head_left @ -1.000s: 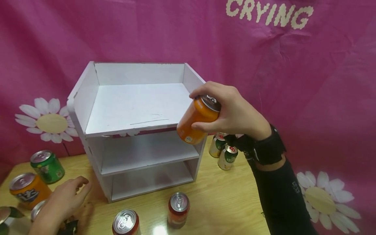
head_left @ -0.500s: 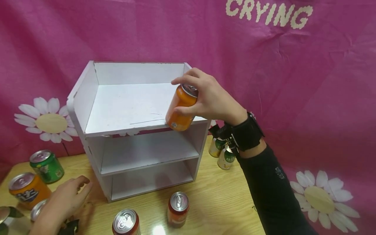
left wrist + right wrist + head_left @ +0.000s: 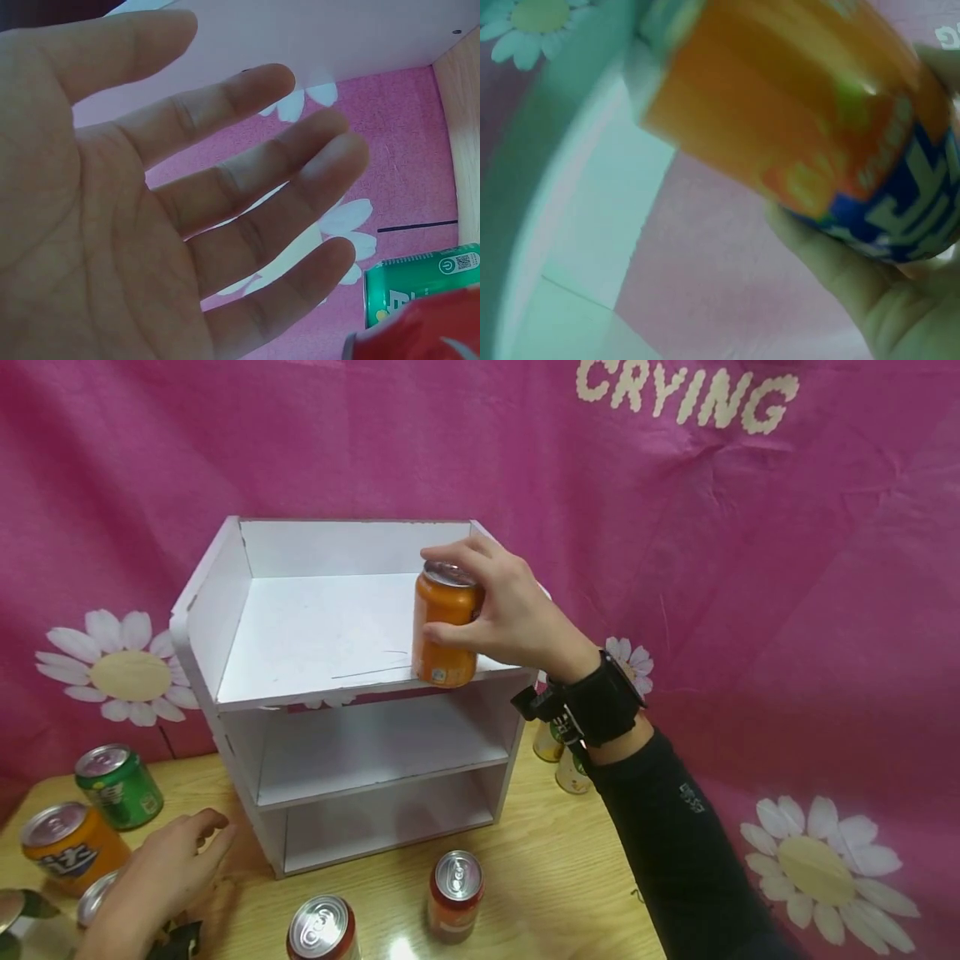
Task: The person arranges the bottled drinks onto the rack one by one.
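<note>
My right hand grips an orange soda can near its top, thumb on the near side and fingers over the rim. The can is upright at the front right edge of the top board of a white shelf unit. In the right wrist view the orange can shows a blue and white label. My left hand is at the lower left beside the shelf, fingers loosely spread and holding nothing. The left wrist view shows its palm, with a green can and a red can beyond the fingertips.
Two red cans stand before the shelf. To its left are a green can, an orange can and others partly hidden. Two pale cans stand right of it, partly covered by my wrist. A pink cloth hangs behind.
My right hand has carried the orange can leftward and up from beside the shelf to the top board's front right edge. The can has gone from tilted to upright. My left hand stays put.
</note>
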`<state>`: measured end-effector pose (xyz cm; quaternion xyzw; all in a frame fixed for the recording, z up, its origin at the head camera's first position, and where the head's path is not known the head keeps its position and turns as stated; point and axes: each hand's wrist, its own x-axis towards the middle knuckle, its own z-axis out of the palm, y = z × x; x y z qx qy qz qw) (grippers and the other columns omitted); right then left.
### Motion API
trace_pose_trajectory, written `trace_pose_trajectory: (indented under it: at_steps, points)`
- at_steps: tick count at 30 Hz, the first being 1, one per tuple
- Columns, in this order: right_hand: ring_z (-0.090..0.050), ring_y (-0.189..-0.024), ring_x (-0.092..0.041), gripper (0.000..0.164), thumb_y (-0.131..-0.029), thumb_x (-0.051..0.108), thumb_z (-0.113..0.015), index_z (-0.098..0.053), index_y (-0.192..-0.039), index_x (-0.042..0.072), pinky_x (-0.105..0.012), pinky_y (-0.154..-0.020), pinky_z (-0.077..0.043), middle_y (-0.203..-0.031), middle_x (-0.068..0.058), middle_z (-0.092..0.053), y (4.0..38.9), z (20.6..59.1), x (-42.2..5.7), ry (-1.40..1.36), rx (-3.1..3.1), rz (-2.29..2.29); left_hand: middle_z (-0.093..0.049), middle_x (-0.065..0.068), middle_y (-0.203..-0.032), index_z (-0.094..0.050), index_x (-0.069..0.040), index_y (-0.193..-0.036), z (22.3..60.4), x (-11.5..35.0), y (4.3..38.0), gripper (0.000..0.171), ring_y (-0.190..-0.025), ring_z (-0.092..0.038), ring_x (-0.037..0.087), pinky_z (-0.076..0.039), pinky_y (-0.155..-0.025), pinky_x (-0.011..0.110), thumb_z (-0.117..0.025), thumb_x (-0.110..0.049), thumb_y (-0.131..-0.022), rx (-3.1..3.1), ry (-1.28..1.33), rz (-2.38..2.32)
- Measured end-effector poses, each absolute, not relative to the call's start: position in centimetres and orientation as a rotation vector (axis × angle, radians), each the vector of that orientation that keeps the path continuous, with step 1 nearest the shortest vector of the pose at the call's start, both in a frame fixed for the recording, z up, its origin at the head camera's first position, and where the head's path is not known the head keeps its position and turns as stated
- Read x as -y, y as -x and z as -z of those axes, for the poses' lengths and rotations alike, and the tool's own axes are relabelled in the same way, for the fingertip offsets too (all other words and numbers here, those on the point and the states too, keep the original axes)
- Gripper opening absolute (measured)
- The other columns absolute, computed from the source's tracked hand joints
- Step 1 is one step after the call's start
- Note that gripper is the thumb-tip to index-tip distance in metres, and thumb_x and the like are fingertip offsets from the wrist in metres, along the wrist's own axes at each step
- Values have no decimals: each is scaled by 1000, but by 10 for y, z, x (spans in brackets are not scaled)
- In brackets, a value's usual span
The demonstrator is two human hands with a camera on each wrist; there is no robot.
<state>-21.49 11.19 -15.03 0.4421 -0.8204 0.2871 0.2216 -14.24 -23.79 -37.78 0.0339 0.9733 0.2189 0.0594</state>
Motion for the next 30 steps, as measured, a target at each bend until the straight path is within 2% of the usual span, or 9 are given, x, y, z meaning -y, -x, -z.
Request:
trace_pose_trajectory:
  at_steps: [6,11,16,19,21,24,30]
  points:
    - [-49,-93,-9,53,-72,21,-69,-51,-120,9,-21,-73,-47,-113,-1,-45,231,164,-108,-1202,2193,-813,-52,30,-106,-52,7,-110,378,238,144,65,-90,-50,43,-39,-73,57,-33,-52,-90,-2918,-74,-672]
    - [-50,-89,-10,55,-70,21,-69,-46,-118,6,-21,-72,-46,-109,-3,-46,238,173,-103,-1125,2158,-823,-51,29,-108,-51,6,-112,379,240,147,73,-91,-49,42,-39,-73,57,-32,-59,-86,-2882,-53,-687]
    - [-51,-91,-13,73,-74,20,-67,-23,-131,3,-21,-78,-45,-113,-10,-43,242,184,-92,-1046,2205,-973,-52,29,-106,-51,7,-111,378,245,147,74,-89,-50,41,-40,-71,56,-34,-60,-84,-2881,-46,-676]
    - [-49,-98,-14,89,-76,23,-68,-5,-137,6,-21,-85,-40,-119,-11,-41,240,192,-89,-977,2274,-1051,-53,28,-105,-51,7,-111,376,245,148,75,-88,-51,40,-41,-71,56,-36,-61,-83,-2883,-53,-666]
    - [-48,-100,-13,96,-74,25,-70,1,-137,7,-21,-87,-38,-119,-9,-42,236,196,-90,-927,2323,-1082,-52,28,-106,-51,7,-112,376,245,149,76,-89,-50,40,-40,-71,56,-37,-62,-82,-2865,-46,-671]
    - [-48,-98,-12,97,-71,23,-73,-3,-136,6,-22,-87,-38,-115,-8,-46,225,199,-90,-886,2395,-1161,-53,28,-106,-50,7,-113,376,243,149,77,-88,-51,39,-41,-70,55,-39,-62,-82,-2848,-43,-673]
    - [-49,-94,-15,82,-71,17,-72,-16,-129,3,-24,-84,-39,-108,-8,-49,207,196,-87,-858,2442,-1280,-53,27,-105,-50,7,-113,377,242,149,77,-86,-52,37,-43,-69,54,-40,-62,-81,-2824,-35,-674]
